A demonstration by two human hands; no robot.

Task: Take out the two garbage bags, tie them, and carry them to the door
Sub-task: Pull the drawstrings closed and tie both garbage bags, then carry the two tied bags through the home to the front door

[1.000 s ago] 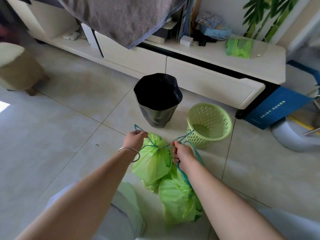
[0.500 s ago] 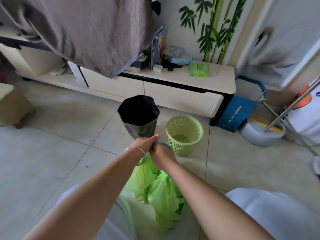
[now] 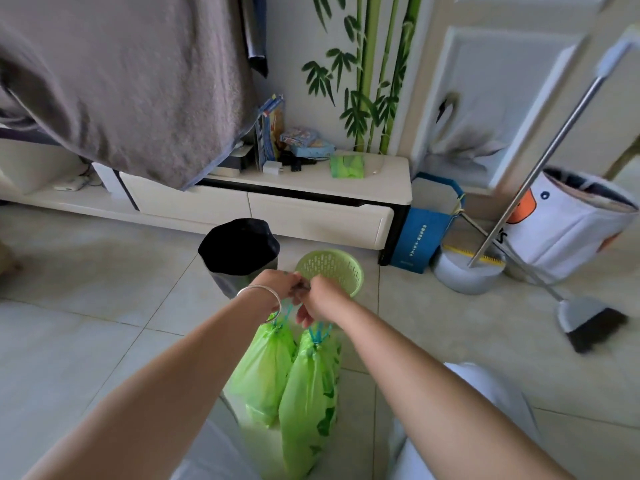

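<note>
Two cinched light-green plastic garbage bags [image 3: 294, 382] are held off the tiled floor [image 3: 86, 323] by blue drawstrings [image 3: 317, 332], pinched by the left hand [image 3: 277, 284] and right hand [image 3: 320, 296], pressed together. Tying appears done; carrying remains. The black-lined bin [image 3: 239, 251], green mesh basket [image 3: 332, 270] and broom [image 3: 588, 322] could obstruct the path to the white panelled door [image 3: 502, 81].

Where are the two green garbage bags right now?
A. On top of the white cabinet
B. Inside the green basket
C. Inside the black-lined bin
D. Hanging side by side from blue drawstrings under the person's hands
D: both green garbage bags hang by their blue drawstrings below the left hand and right hand, out of the green basket.
</note>
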